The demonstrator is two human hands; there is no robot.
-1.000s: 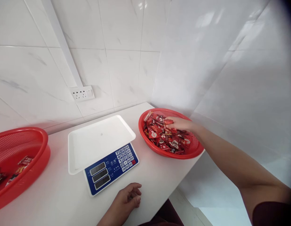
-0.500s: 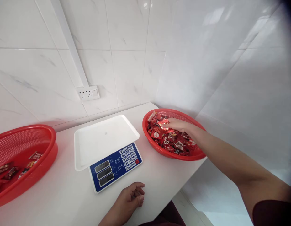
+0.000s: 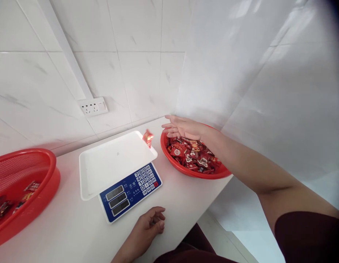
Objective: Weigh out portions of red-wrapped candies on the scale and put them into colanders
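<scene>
My right hand [image 3: 183, 127] is open with fingers spread, above the left part of a red basket [image 3: 180, 168] holding many small red candy packets [image 3: 195, 155]. One red candy packet [image 3: 148, 138], blurred, is in the air at the right edge of the scale's white tray [image 3: 114, 160], apart from my fingers. The blue panel of the digital scale [image 3: 131, 191] has lit displays and a keypad. My left hand [image 3: 149, 226] rests on the table in front of the scale, fingers loosely curled and thumb apart, with nothing in it.
A second red basket [image 3: 46, 182] with a few packets stands at the left. The white table [image 3: 76, 233] meets a tiled wall with a power socket [image 3: 92, 106] behind. Another wall rises at the right, beside the table's right edge.
My right hand has lifted out of the packets and swung left, opening. A red candy packet has left it and moved toward the scale tray. My left hand stays put; the view has shifted slightly.
</scene>
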